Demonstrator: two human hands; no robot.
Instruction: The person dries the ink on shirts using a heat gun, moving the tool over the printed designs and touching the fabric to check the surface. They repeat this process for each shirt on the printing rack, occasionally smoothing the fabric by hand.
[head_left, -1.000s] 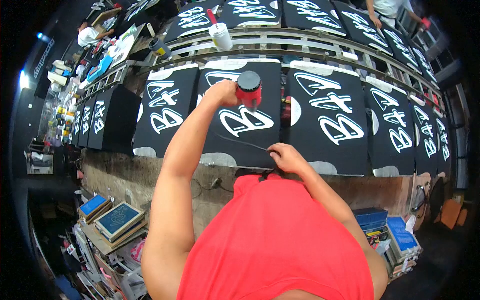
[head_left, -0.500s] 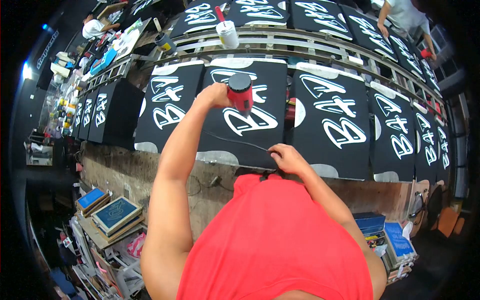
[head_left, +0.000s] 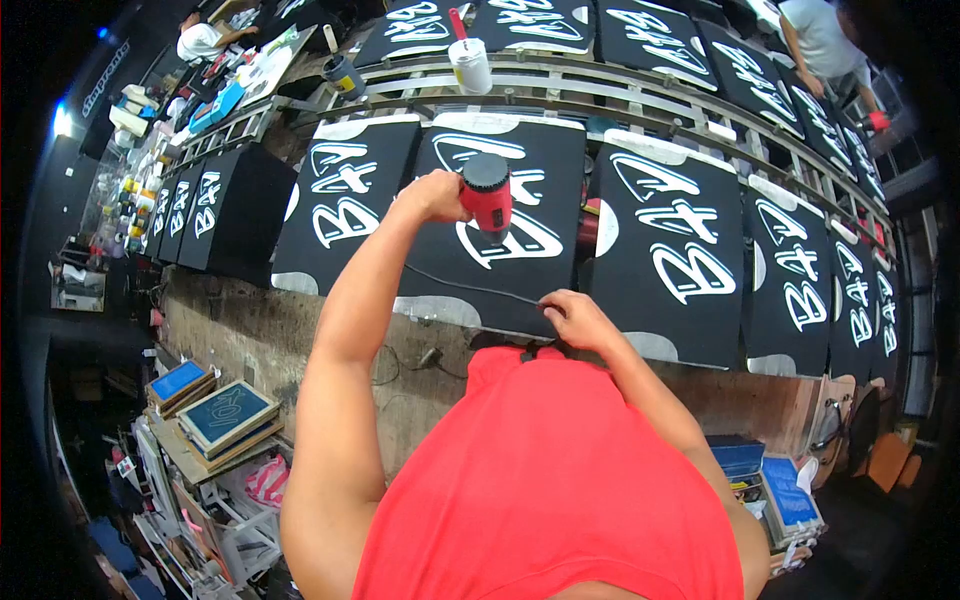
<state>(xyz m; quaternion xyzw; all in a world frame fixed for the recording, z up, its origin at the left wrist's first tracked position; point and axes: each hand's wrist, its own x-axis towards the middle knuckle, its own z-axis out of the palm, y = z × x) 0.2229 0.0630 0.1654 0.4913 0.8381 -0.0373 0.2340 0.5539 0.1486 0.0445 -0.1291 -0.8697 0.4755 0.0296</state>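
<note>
Right at the black cloth's (head_left: 550,278) near edge, the right hand (head_left: 577,318) pinches the dark cord (head_left: 475,289) between thumb and fingers, and that cord trails left across the cloth! Above the cloth's middle, the left hand (head_left: 440,197) curls its fingers around the red heat gun (head_left: 487,200), nozzle over the white letters (head_left: 530,243). Beyond the cloth stands a white tub (head_left: 470,70); far past the cloth, rightward, a person (head_left: 820,40).
</note>
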